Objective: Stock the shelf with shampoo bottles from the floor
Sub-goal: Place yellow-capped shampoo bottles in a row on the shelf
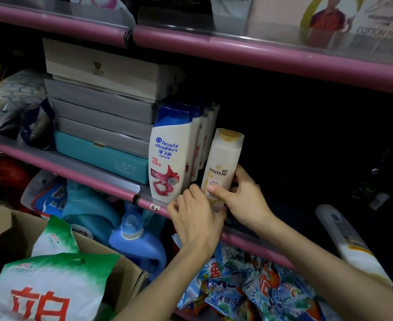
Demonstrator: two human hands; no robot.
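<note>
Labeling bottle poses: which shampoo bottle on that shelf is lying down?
The white bottle with a yellow end at far right lies on its side. The Pantene bottle and Head & Shoulders bottles stand upright.

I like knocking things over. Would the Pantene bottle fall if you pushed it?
Probably. The Pantene bottle is tall and narrow, so it likely tips easily. Both hands, left hand and right hand, steady it. Its smooth plastic looks stiff, maybe slippery.

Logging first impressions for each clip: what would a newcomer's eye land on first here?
Probably the cream Pantene bottle, upright at the middle shelf's front edge, gripped low by both the left hand and right hand. Just left stands a row of white, blue-capped Head & Shoulders bottles, beside stacked flat boxes.
</note>
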